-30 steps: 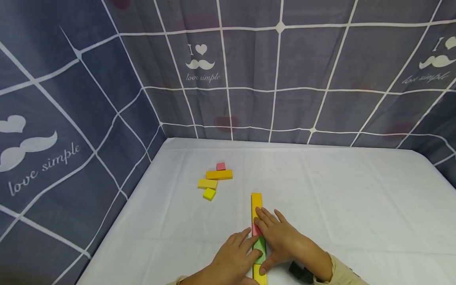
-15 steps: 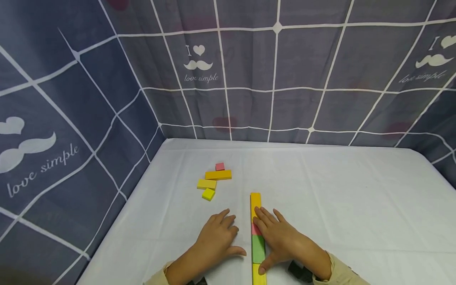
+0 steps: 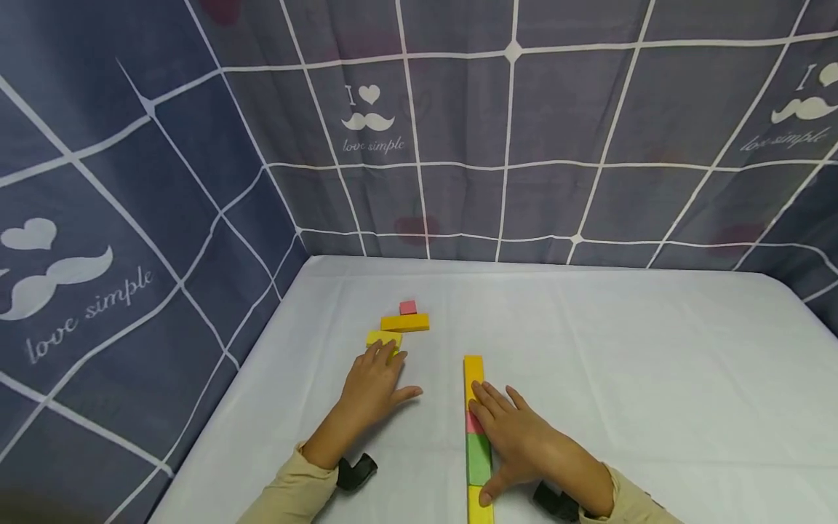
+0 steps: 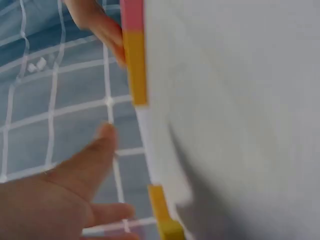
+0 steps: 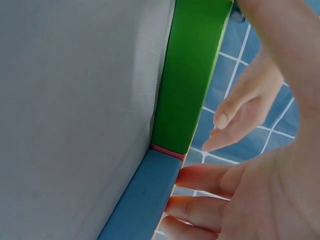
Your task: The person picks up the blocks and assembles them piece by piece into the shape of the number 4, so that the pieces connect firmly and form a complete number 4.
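My left hand [image 3: 369,389] reaches over the loose blocks at the back left, fingers extended and thumb held out to the side. Its fingertips overlap a pale yellow block [image 3: 380,336] and mostly hide a small yellow block [image 3: 395,351]. My right hand [image 3: 524,440] rests along a straight row of blocks, fingers spread. From far to near, the row shows an orange block [image 3: 473,370], a pink block [image 3: 474,423], a green block [image 3: 479,460] and a yellow block [image 3: 478,513]. In the right wrist view, a green face [image 5: 192,75] and a blue face [image 5: 142,195] border that hand's fingers.
Behind the left fingertips lie a long orange block [image 3: 406,322] and a pink cube [image 3: 408,308]. White cloth covers the table [image 3: 622,349]. Grey curtains with white grid lines [image 3: 458,131] stand along the back and left sides.
My left hand has let go of the row, moved left, then forward to the loose blocks. The right hand stays in place on the row.
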The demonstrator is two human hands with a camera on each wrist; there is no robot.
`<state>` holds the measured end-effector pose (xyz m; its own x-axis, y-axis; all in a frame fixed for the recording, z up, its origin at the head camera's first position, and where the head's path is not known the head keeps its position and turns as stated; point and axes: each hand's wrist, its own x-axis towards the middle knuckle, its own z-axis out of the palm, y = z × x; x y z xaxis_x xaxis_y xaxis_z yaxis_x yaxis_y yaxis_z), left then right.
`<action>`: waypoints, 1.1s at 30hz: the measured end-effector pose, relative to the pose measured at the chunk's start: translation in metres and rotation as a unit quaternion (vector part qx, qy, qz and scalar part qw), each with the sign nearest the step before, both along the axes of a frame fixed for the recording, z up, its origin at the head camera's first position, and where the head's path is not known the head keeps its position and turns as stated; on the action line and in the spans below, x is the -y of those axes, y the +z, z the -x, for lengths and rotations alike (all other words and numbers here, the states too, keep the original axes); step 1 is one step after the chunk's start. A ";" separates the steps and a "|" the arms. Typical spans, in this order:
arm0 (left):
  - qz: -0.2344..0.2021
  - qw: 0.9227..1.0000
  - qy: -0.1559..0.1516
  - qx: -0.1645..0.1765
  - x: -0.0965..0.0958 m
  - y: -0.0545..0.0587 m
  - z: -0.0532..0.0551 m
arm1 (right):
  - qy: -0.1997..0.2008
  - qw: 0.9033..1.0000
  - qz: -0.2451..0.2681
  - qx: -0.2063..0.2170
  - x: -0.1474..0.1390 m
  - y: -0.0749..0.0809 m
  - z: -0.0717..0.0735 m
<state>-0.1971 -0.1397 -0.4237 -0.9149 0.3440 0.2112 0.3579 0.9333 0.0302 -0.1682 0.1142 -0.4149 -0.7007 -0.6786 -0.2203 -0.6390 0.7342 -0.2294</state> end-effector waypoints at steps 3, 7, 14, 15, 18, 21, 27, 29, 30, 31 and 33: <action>-0.010 1.000 0.017 0.014 0.005 -0.003 0.012 | 0.000 1.000 0.005 0.004 0.000 0.001 0.001; -0.010 0.999 0.033 0.032 0.008 -0.007 0.020 | -0.001 1.000 0.003 0.010 -0.001 0.002 0.000; 0.004 0.998 0.038 0.056 0.006 -0.006 0.023 | -0.007 1.000 0.000 0.020 0.000 0.002 0.001; 0.005 0.998 0.038 0.058 0.005 -0.006 0.023 | -0.008 1.000 0.000 0.021 0.000 0.002 0.001; 0.011 0.998 0.029 0.060 0.000 -0.006 0.022 | -0.009 1.000 -0.002 0.021 0.000 0.002 0.001; 0.011 0.998 0.012 0.061 -0.005 -0.008 0.019 | -0.008 1.000 0.000 0.018 0.001 0.001 0.001; 0.014 0.996 -0.033 0.076 -0.017 -0.010 0.009 | -0.005 1.000 0.003 0.010 0.002 0.000 0.000; 0.023 0.996 -0.047 0.076 -0.020 -0.010 0.005 | -0.004 1.000 0.001 0.007 0.001 0.000 0.000; 0.027 0.996 -0.053 0.073 -0.021 -0.010 0.003 | -0.004 1.000 0.000 0.006 0.001 0.000 0.000; 0.031 0.995 -0.059 0.069 -0.022 -0.009 0.001 | -0.004 1.000 -0.001 0.004 0.001 0.001 0.000; 0.039 0.995 -0.069 0.062 -0.025 -0.009 -0.003 | -0.005 1.000 -0.001 0.001 0.001 0.001 0.000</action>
<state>-0.1937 -0.1150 -0.4323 -0.8751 0.4791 0.0682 0.4809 0.8767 0.0115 -0.1685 0.1132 -0.4139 -0.7066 -0.6714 -0.2234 -0.6314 0.7408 -0.2291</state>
